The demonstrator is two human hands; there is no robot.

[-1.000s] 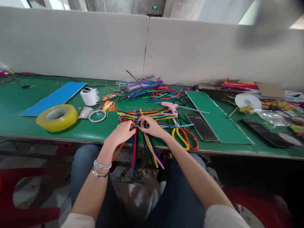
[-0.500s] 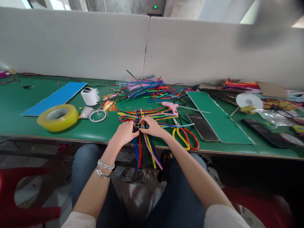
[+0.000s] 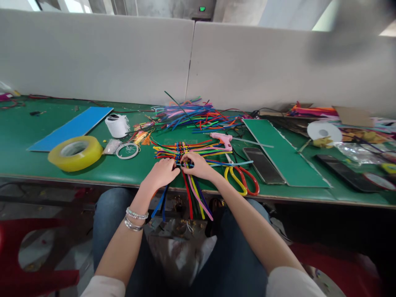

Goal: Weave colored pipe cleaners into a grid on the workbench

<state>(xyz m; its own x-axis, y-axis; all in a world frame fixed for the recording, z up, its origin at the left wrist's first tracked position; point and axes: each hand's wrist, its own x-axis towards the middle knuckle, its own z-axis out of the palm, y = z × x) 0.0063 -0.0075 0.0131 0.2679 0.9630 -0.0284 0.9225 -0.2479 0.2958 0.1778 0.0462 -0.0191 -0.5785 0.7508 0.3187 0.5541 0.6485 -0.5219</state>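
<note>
**Two bare hands at a multicoloured weave of thin craft stems (image 3: 177,152) on a green bench (image 3: 133,171).**
Left hand (image 3: 160,174) and right hand (image 3: 198,166) each pinch the weave's near edge, fingertips pressed together, the two grips just apart. Long red, blue and yellow stem ends (image 3: 190,202) hang below the grip, over the bench edge. Right of the grip: red-and-yellow-handled scissors (image 3: 239,180). Above and right: a pink hot glue gun (image 3: 221,140).

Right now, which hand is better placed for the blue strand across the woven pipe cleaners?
Probably the right hand: its fingertips rest on that blue pipe cleaner, while the left hand sits lower, nearer the table edge.
</note>
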